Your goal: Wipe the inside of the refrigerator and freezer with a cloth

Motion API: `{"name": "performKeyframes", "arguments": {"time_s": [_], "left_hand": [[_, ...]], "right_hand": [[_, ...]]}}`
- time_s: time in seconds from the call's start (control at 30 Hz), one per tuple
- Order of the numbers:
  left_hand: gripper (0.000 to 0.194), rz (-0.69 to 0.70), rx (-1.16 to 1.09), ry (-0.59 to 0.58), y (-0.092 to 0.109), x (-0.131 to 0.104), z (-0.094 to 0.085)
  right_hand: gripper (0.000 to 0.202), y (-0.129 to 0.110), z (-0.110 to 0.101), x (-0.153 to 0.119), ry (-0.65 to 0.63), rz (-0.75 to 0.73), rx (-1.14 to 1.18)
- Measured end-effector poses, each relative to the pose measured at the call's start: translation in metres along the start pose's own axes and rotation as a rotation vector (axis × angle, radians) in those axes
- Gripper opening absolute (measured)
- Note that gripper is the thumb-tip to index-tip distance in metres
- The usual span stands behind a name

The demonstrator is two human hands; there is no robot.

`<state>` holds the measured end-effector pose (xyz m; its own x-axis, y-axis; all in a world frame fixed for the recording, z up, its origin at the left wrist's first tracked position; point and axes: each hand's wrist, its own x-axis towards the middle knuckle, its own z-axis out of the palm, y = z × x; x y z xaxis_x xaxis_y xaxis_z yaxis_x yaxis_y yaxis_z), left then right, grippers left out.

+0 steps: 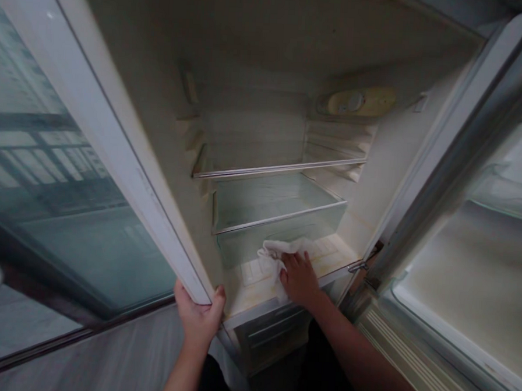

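Note:
In the head view, a refrigerator (pixel 252 113) stands open in front of me. My right hand (pixel 299 278) presses a thin, crumpled white cloth (pixel 271 251) onto the stained bottom surface of the fridge, near its front edge. Part of the cloth is hidden under the fingers. My left hand (pixel 200 312) grips the lower front edge of the fridge's left side wall, thumb on the inner side. Behind the cloth sits a clear drawer (pixel 280 234), and a glass shelf (pixel 280 167) spans the space above it.
The fridge door (pixel 467 276) hangs open at the right, with clear door bins (pixel 506 194). A yellowed control and lamp housing (pixel 362 101) is on the right inner wall. Below is a dark lower compartment (pixel 275 330). To the left are a glass sliding door (pixel 109 257) and grey flooring (pixel 125 352).

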<state>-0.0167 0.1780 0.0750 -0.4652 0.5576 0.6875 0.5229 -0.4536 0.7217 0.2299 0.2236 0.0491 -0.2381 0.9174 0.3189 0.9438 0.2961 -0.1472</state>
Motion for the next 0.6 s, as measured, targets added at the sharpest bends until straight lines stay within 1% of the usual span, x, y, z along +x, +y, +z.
{"name": "performKeyframes", "arguments": {"time_s": [0.1,0.17,0.2,0.27,0.37,0.43,0.47,0.57,0.6], "left_hand": [[0.054,0.002,0.003,-0.014,0.002,0.001,-0.001],[0.055,0.015,-0.002,-0.011,0.004,0.002,-0.001],[0.055,0.021,-0.005,-0.008,0.005,0.002,-0.001],[0.055,0.032,-0.008,0.001,0.005,0.002,0.000],[0.055,0.037,-0.016,0.007,0.004,0.002,0.001],[0.055,0.023,-0.027,0.007,0.002,0.002,0.002],[0.056,0.010,-0.031,0.007,0.001,0.002,0.002],[0.059,-0.008,-0.034,0.008,-0.001,0.002,0.002],[0.059,-0.007,-0.030,0.004,0.000,0.002,0.002]], "right_hand": [[0.046,0.041,-0.011,0.001,-0.093,0.111,-0.137],[0.046,0.066,-0.017,0.001,-0.118,0.188,-0.193],[0.047,0.078,-0.019,0.002,-0.106,0.217,-0.200],[0.050,0.100,-0.021,0.002,-0.041,0.247,-0.180],[0.049,0.123,-0.020,0.002,0.085,0.279,-0.068],[0.046,0.133,-0.016,0.004,0.180,0.323,0.113],[0.043,0.137,-0.014,0.005,0.247,0.355,0.282],[0.026,0.149,-0.010,0.014,0.517,0.476,0.890],[0.024,0.153,-0.010,0.018,0.595,0.509,1.037]]}}
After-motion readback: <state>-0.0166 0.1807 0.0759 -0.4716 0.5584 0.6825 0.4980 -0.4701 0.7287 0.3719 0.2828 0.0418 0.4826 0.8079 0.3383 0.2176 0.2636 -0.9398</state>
